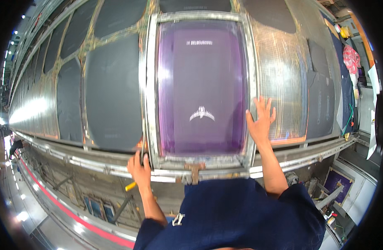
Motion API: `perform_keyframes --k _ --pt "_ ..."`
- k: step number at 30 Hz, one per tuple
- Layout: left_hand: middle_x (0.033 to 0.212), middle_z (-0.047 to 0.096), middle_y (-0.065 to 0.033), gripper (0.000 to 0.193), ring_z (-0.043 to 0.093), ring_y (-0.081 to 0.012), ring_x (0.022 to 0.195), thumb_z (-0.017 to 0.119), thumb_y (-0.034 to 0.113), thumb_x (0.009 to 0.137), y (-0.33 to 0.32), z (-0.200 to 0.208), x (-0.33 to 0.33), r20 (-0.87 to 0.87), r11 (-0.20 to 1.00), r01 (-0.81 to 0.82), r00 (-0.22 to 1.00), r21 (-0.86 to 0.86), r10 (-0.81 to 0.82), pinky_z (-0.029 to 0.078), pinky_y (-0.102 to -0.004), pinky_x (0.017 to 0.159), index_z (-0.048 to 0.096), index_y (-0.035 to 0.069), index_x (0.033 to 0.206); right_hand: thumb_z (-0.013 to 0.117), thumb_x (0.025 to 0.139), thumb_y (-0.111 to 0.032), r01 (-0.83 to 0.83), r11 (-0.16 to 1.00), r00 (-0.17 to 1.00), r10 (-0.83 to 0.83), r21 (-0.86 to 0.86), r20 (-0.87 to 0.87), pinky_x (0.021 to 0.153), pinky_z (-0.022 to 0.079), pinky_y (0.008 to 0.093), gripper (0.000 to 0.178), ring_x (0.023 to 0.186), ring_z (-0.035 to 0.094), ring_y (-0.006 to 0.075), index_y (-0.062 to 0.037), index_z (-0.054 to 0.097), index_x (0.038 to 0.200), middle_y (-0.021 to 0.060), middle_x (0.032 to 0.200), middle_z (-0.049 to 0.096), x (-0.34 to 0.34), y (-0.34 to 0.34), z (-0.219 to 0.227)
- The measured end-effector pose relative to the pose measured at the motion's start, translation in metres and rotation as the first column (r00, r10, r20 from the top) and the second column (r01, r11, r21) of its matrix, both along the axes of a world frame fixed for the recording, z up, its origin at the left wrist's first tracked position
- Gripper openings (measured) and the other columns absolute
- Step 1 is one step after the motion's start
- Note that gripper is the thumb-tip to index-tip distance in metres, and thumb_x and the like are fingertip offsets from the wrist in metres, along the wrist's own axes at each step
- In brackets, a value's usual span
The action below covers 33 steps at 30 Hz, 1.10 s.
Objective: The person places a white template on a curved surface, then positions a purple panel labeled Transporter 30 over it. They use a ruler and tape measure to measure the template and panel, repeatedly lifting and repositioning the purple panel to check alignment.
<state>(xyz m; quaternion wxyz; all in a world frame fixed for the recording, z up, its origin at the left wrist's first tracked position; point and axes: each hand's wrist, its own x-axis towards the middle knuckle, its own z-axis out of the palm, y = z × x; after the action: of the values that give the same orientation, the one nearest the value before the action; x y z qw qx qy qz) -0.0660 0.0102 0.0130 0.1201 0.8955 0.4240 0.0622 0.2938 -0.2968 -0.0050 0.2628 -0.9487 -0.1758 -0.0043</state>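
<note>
The left grip [140,173] is at the frame's seven o'clock corner, fingers bent in toward the metal; whether it is closed on anything, I cannot tell. A yellow stick end [131,186] shows just beside it, and may or may not be in that hand. The right grip [261,127] is spread wide and appears to hold nothing, at three to four o'clock of the frame, its thumb close to the outer edge; contact there is unclear.

Between the hands is the metal frame [200,16], set across the bench [281,79] with its long sides running from twelve to six. Its purple screen [202,79] shows a white winged mark [202,113] toward six and small pale lettering [200,42] toward twelve. At six, a rusty bracket [194,171] meets the front rail [95,161].

A black sheet [113,87] lies at nine o'clock, another [322,100] farther out at three.

Uneven force from the two hands could twist the frame out of line, as they sit at different heights along it. Fingers at the seven o'clock corner could get pinched against the rail if the frame drops or slides. Should any ink be wet, a dragging frame could smear it.
</note>
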Motion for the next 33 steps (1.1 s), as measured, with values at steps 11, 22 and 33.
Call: perform_keyframes --k 11,22,33 --pt "0.096 0.068 -0.0151 0.036 0.055 -0.0359 0.092 0.054 0.027 0.102 -0.023 -0.018 0.005 -0.064 0.981 -0.161 0.984 0.106 0.169 0.04 -0.0472 0.086 0.07 -0.001 0.118 0.083 0.082 -0.022 -0.312 0.908 0.948 0.275 0.282 0.163 0.088 0.044 0.0369 0.022 0.095 0.061 0.0227 -0.0131 0.079 0.102 0.0011 0.09 0.071 0.179 0.201 -0.029" --pt "0.112 0.067 -0.0221 0.039 0.056 -0.0442 0.107 0.057 0.036 0.103 -0.03 -0.025 -0.018 -0.167 0.954 -0.299 0.941 0.005 0.296 0.039 -0.056 0.096 0.071 0.002 0.114 0.066 0.097 -0.017 -0.341 0.923 0.934 0.312 0.177 0.171 0.081 0.042 0.0394 0.006 0.088 0.058 0.0252 -0.0105 0.064 0.097 0.0095 0.089 0.062 0.183 0.19 -0.002" --pt "0.108 0.066 -0.0216 0.038 0.057 -0.0451 0.104 0.054 0.034 0.103 -0.025 -0.022 -0.008 -0.185 0.962 -0.274 0.944 0.018 0.273 0.039 -0.0569 0.097 0.071 0.001 0.112 0.082 0.083 -0.026 -0.34 0.927 0.932 0.355 -0.161 0.075 0.118 0.037 0.0482 0.061 0.141 0.048 0.0358 -0.0218 0.063 0.141 0.0138 0.154 0.051 0.2 0.142 0.018"
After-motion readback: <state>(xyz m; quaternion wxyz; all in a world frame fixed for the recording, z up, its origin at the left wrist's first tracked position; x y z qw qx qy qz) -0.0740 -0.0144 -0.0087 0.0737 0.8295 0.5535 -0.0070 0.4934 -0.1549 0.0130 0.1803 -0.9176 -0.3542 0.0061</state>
